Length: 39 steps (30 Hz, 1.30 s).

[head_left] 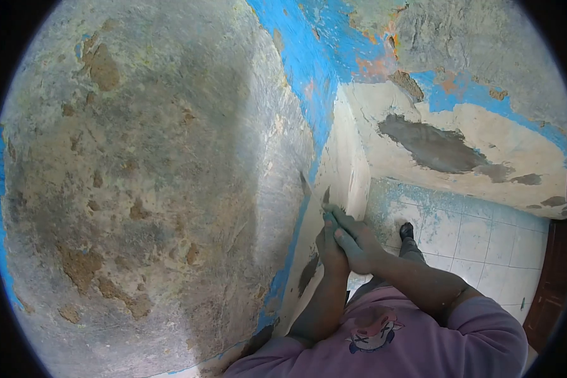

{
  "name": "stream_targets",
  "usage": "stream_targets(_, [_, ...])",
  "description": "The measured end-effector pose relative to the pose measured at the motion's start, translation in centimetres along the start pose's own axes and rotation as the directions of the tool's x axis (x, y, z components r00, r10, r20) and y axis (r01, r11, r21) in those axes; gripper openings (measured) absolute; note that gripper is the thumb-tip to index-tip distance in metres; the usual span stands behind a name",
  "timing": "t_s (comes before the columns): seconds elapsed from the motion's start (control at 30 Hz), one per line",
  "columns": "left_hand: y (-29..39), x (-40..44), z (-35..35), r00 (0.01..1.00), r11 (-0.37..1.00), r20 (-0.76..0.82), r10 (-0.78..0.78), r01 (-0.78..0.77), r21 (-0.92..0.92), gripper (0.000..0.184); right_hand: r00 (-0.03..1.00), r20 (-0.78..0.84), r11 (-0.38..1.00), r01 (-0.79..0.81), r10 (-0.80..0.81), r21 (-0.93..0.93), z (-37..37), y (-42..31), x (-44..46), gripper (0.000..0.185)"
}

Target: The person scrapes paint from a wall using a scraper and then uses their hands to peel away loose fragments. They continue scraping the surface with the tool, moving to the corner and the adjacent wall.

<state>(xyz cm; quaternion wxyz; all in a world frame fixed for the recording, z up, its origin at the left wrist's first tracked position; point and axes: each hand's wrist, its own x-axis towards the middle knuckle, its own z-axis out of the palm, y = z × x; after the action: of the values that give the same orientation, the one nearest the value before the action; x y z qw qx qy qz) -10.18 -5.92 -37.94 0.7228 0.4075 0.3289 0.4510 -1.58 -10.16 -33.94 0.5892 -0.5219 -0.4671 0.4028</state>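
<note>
My two hands are closed together in front of the corner of the wall. My left hand [332, 247] is on the wall side, with its fingers upright and pressed against the other hand. Over it folds my right hand [357, 242], its thumb and fingers wrapped round the same grip. A scraper [326, 196] with a thin, flat blade sticks up from between them, its handle hidden by the fingers. The blade's tip is close to the blue strip beside the rough grey wall [170, 157]; whether it touches cannot be made out.
Blue paint [318, 82] runs down the corner. A cream wall section [516, 142] carries a dark grey patch [431, 143]. Below lies a tiled floor [479, 236] with dusty smears, where my shoe [407, 230] stands. A brown door [551, 283] is at the right.
</note>
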Motion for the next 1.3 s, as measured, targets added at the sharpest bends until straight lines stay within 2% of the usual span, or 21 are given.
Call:
stream_targets(0.07, [0.4,1.0,-0.2,0.991,0.977,-0.081,-0.102,0.115,0.18,0.042,0.999,-0.039,0.999,0.032,-0.033,-0.018,0.4,0.3,0.2,0.045])
stream_targets(0.13, [-0.4,0.6,-0.2,0.998,0.978,-0.053,-0.046,0.055,0.201,0.042,0.999,-0.024,0.987,-0.043,0.047,0.155,-0.1,-0.9,0.5,0.046])
stream_targets(0.2, [-0.1,0.3,0.3,1.0,0.974,-0.01,0.011,-0.009,0.224,0.042,0.999,-0.028,0.992,-0.035,0.038,0.122,-0.1,-1.1,-0.4,0.046])
stream_targets(0.27, [1.0,-0.1,1.7,0.99,0.989,-0.135,-0.042,0.06,0.138,0.04,0.999,-0.037,0.996,-0.024,0.027,0.084,-0.3,-0.8,-0.1,0.046])
stream_targets(0.3, [0.5,0.4,1.2,0.99,0.988,-0.131,-0.049,0.067,0.137,0.04,0.999,-0.03,0.999,-0.027,0.028,0.033,-0.4,-0.3,0.3,0.047])
stream_targets(0.33, [-0.2,1.4,0.2,0.993,0.892,-0.015,0.117,-0.098,0.442,0.04,0.999,-0.02,0.999,-0.033,0.033,-0.018,-0.4,0.0,0.6,0.047])
stream_targets(0.37, [-0.6,1.8,-0.5,0.961,0.684,0.144,0.234,-0.268,0.678,0.04,0.999,-0.02,0.999,-0.043,0.043,-0.02,-0.5,0.0,0.8,0.047])
stream_targets(0.4, [-0.1,1.5,-0.7,0.964,0.688,0.136,0.228,-0.258,0.678,0.04,0.997,-0.037,0.995,-0.058,0.061,0.079,-0.4,-0.1,1.0,0.048])
stream_targets(0.43, [0.9,1.4,-0.6,0.985,0.838,0.135,0.106,-0.162,0.521,0.04,0.996,-0.056,0.982,-0.062,0.073,0.177,-0.3,-0.3,1.3,0.048])
stream_targets(0.47, [1.6,1.6,-0.2,0.986,0.938,0.166,-0.013,-0.045,0.343,0.04,0.996,-0.06,0.983,-0.058,0.069,0.176,-0.2,-0.4,1.0,0.048])
stream_targets(0.5, [1.5,1.3,0.4,0.985,0.938,0.172,-0.011,-0.049,0.342,0.04,0.997,-0.074,0.993,-0.017,0.026,0.117,0.0,-0.5,0.4,0.049])
stream_targets(0.57, [0.7,0.4,1.2,0.987,0.988,-0.147,-0.065,0.084,0.127,0.041,0.996,-0.087,0.998,0.023,-0.018,0.057,-0.1,-0.4,0.8,0.051])
stream_targets(0.63, [0.4,0.6,0.7,0.987,0.989,-0.137,-0.079,0.095,0.117,0.041,0.993,-0.058,0.993,-0.104,0.107,0.048,-0.2,0.1,1.9,0.053])
stream_targets(0.73, [-0.1,2.1,0.1,0.993,0.992,-0.087,-0.08,0.088,0.092,0.041,0.988,-0.099,0.99,-0.104,0.114,0.1,0.1,-0.3,2.6,0.054])
stream_targets(0.8, [0.0,2.1,0.0,0.994,0.992,-0.072,-0.08,0.086,0.096,0.041,0.993,-0.057,0.988,-0.098,0.105,0.117,0.1,-0.3,1.7,0.055])
stream_targets(0.87, [-0.1,1.1,0.3,0.99,0.945,-0.117,0.077,-0.035,0.324,0.042,0.997,-0.045,0.993,-0.051,0.056,0.106,0.4,0.1,1.0,0.055])
stream_targets(0.97, [-0.1,2.6,-1.1,0.999,0.97,-0.049,-0.02,0.031,0.239,0.042,0.994,-0.005,0.985,-0.109,0.111,0.135,0.4,0.8,2.6,0.056])
stream_targets(1.07, [0.5,2.0,0.0,0.994,0.985,-0.087,-0.071,0.083,0.153,0.042,0.986,0.018,0.981,-0.165,0.164,0.106,-0.4,-1.4,2.5,0.057])
stream_targets(1.1, [0.2,1.6,0.0,0.994,0.985,-0.086,-0.068,0.08,0.152,0.042,0.987,0.018,0.981,-0.162,0.161,0.105,-0.5,-1.3,2.3,0.057])
stream_targets(1.17, [-0.4,1.1,0.0,0.995,0.953,-0.104,0.01,0.022,0.303,0.041,0.997,0.036,0.988,-0.079,0.075,0.131,-0.7,-0.8,1.6,0.057])
stream_targets(1.3, [0.1,1.9,2.0,0.992,0.982,-0.124,0.02,0.004,0.19,0.04,0.996,0.008,0.99,-0.094,0.094,0.106,-1.3,0.2,2.6,0.057])
